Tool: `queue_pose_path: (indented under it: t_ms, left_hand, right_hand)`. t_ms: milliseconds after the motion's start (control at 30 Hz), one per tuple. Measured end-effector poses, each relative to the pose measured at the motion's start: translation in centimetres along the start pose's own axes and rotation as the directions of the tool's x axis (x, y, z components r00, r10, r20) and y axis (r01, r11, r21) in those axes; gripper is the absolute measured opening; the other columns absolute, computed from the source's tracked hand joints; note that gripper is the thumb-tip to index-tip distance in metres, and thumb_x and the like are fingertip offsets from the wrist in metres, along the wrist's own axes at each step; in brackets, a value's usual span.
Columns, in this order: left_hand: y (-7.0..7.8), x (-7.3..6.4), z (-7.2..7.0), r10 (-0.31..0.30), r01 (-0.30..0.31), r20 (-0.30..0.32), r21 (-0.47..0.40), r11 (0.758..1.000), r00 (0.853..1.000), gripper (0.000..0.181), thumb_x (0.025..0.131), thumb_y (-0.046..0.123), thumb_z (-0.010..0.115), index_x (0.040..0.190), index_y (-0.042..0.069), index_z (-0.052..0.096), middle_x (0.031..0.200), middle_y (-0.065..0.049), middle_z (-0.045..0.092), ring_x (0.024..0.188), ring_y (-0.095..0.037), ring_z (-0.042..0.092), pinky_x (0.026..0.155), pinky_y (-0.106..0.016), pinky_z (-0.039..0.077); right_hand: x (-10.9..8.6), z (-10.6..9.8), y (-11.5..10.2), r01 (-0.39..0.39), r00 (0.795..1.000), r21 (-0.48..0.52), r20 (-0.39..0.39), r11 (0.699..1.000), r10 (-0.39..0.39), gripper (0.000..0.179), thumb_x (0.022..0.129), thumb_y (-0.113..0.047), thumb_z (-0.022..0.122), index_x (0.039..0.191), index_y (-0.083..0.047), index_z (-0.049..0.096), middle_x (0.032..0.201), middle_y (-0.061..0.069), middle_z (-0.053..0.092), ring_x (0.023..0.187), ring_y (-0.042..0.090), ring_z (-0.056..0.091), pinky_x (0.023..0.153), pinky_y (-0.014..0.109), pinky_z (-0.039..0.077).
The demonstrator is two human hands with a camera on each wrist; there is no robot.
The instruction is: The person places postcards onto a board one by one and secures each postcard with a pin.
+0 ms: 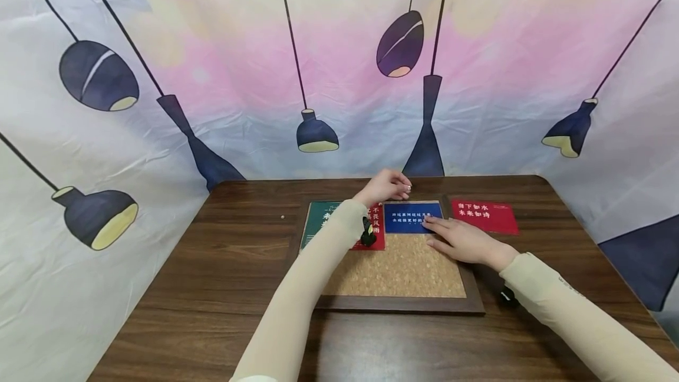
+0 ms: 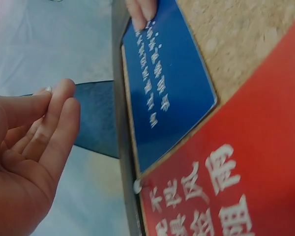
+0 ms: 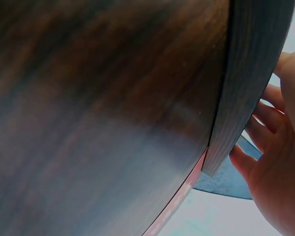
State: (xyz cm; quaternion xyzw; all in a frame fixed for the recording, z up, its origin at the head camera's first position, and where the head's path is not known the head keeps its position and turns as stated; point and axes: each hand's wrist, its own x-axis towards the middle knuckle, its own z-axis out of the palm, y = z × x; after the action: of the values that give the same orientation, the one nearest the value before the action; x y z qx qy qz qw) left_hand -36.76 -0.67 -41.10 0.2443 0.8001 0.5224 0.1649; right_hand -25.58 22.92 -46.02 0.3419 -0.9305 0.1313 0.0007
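One backdrop (image 1: 345, 28), cloud-patterned in pink, yellow and blue, printed with seven hanging lamps (image 1: 317, 134) plus one dark shape (image 1: 644, 258) cut off at right. One wood-grain surface (image 1: 223, 287) in front of it. On the surface, one cork board (image 1: 403, 270) in a dark frame (image 1: 398, 304), lying flat, with cork exposed across the near half.

Four cards in all, with pale characters. Three on the board, in a row along the far half: one green card (image 1: 317, 223) at left, partly behind a sleeve (image 1: 297, 299); one red card (image 1: 379, 241) in the middle; one blue card (image 1: 405, 208) at right. One second red card (image 1: 501, 223) just beside the board, at right.

Two hands. Right hand (image 1: 469, 241) reaching in over the board's right side, with fingers extended and slightly spread, fingertips resting on the blue card. Left hand (image 1: 386, 186) raised at the board's far edge, near the blue card, with thumb and fingers pinching one tiny white piece (image 2: 48, 89), probably a pin but too small for certainty. One white pin head (image 2: 137, 186) at the red card's far corner, next to the blue card.
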Motion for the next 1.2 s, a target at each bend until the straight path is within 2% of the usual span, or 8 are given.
queue_pose_path:
  t_ms: [233,367,600,833,1200]
  left_hand:
    - [-0.6,0.4,1.0,-0.097,0.097,-0.007,0.009,0.995,0.995,0.022,0.103,0.005,0.058,0.118,-0.009,0.065,0.100,-0.018,0.070,0.095,-0.036,0.070,0.085,-0.041,0.058]
    - [-1.0,0.6,1.5,-0.131,0.131,-0.005,0.067,0.989,0.991,0.017,0.102,0.006,0.060,0.112,-0.004,0.069,0.094,-0.012,0.070,0.086,-0.030,0.070,0.079,-0.036,0.059]
    - [-1.1,0.8,2.2,-0.182,0.183,-0.021,0.130,0.975,0.983,0.012,0.101,0.006,0.061,0.105,0.000,0.072,0.090,-0.010,0.070,0.073,-0.019,0.068,0.070,-0.029,0.058]
    - [-1.5,1.0,2.4,-0.196,0.200,-0.044,0.164,0.966,0.980,0.016,0.101,0.006,0.059,0.103,-0.001,0.074,0.083,-0.007,0.070,0.068,-0.018,0.068,0.064,-0.029,0.057]
    - [-1.8,1.6,2.7,-0.244,0.251,-0.061,0.146,0.957,0.968,0.023,0.102,0.007,0.055,0.094,0.002,0.076,0.076,-0.007,0.070,0.064,-0.018,0.067,0.061,-0.029,0.057]
  right_hand:
    - [0.4,0.1,0.2,0.015,1.000,-0.014,-0.003,1.000,-0.015,0.056,0.103,-0.039,0.058,0.144,-0.002,0.054,0.148,0.020,0.050,0.130,0.042,0.053,0.106,0.060,0.041]
    - [0.4,0.2,0.2,0.005,1.000,-0.008,0.004,1.000,-0.005,0.056,0.102,-0.039,0.059,0.145,-0.003,0.054,0.149,0.018,0.050,0.130,0.042,0.053,0.106,0.059,0.040]
    - [0.4,0.1,0.1,0.015,1.000,0.023,-0.004,1.000,-0.015,0.056,0.103,-0.039,0.058,0.145,-0.002,0.054,0.149,0.020,0.050,0.132,0.041,0.052,0.107,0.060,0.038]
    - [0.2,0.3,0.4,0.013,1.000,0.037,-0.009,0.999,-0.012,0.056,0.103,-0.038,0.058,0.146,-0.002,0.053,0.149,0.019,0.049,0.134,0.039,0.050,0.110,0.060,0.036]
    - [0.2,0.7,1.0,-0.013,1.000,0.033,0.010,0.999,0.013,0.060,0.103,-0.045,0.055,0.148,-0.006,0.052,0.152,0.016,0.048,0.136,0.036,0.050,0.111,0.058,0.035]
